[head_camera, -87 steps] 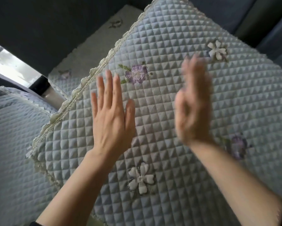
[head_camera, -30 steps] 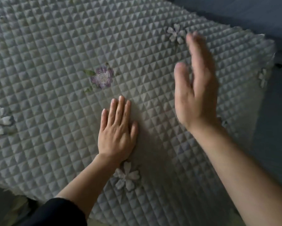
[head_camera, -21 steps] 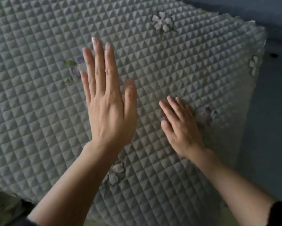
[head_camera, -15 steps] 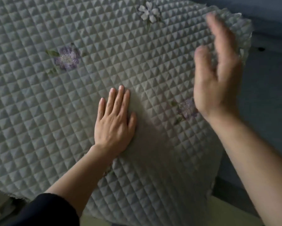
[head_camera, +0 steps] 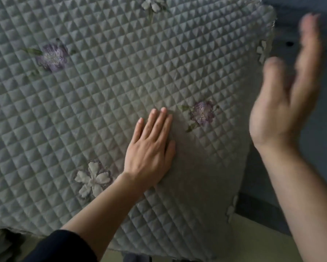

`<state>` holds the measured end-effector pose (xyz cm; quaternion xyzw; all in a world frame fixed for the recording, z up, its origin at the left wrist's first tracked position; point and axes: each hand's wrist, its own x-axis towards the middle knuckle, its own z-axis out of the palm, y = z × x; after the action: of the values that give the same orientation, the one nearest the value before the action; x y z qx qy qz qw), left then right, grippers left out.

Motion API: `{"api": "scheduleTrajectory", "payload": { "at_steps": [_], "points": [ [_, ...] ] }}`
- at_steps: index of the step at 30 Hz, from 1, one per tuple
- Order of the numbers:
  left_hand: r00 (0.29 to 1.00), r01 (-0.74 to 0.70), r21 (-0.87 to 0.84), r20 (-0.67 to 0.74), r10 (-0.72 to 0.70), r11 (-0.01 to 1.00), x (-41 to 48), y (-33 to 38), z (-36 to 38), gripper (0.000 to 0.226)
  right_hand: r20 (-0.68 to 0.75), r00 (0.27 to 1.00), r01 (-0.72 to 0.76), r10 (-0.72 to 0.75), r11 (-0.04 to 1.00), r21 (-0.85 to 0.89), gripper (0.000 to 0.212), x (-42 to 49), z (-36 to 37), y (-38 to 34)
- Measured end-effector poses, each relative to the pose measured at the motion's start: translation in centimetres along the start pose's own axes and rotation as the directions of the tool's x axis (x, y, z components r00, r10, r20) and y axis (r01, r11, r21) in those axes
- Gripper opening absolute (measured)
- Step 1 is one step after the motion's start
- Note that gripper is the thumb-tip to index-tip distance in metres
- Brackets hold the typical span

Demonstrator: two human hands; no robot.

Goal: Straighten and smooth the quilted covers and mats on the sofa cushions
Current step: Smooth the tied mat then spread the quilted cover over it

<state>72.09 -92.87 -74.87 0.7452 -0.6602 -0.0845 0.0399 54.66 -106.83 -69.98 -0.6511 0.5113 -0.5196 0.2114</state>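
A grey quilted cover (head_camera: 106, 87) with embroidered purple and white flowers fills most of the view, lying over a sofa cushion. My left hand (head_camera: 151, 148) lies flat on it, fingers straight and together, pressing the fabric just left of a purple flower (head_camera: 202, 113). My right hand (head_camera: 285, 103) hovers in the air beyond the cover's right edge, fingers straight, blurred by motion and touching nothing.
The cover's lace-trimmed right edge (head_camera: 262, 50) hangs beside the dark blue sofa fabric (head_camera: 310, 167). A pale floor (head_camera: 253, 241) shows below the front edge. A white flower (head_camera: 91, 178) sits near my left wrist.
My left hand stays flat on the cover while the view has shifted. My right hand has swung further right, off the cover's edge, still raised.
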Motion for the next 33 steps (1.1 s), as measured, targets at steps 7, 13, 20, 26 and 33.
{"api": "scheduleTrajectory", "payload": {
  "at_steps": [7,13,20,26,33],
  "points": [
    [0.941,-0.073,-0.214,-0.339,-0.004,0.974,-0.6,1.9,-7.4,0.058,0.431,0.829,-0.131,0.357,0.872,-0.471,0.064,-14.4,-0.1,6.7],
    [0.988,0.148,0.018,0.042,-0.148,0.989,-6.0,-2.2,-0.5,0.061,0.18,0.965,-0.158,0.193,0.969,-0.19,0.064,-6.9,1.7,-1.6],
    [0.954,0.19,-0.187,-0.197,-0.226,0.964,-7.6,-5.7,-6.5,0.058,0.769,0.628,0.249,0.122,0.904,-0.347,0.06,-15.9,4.6,-1.2],
    [0.864,0.463,-0.187,-0.122,-0.488,0.867,-11.7,-13.1,-8.2,0.061,0.788,0.616,0.239,-0.016,0.957,-0.167,0.059,-15.5,10.2,-11.2],
    [0.836,0.54,-0.056,-0.08,-0.543,0.84,-17.5,-26.7,-11.8,0.06,0.908,0.355,0.42,-0.222,0.906,0.057,0.062,-18.6,22.7,-25.2]
  ]
}}
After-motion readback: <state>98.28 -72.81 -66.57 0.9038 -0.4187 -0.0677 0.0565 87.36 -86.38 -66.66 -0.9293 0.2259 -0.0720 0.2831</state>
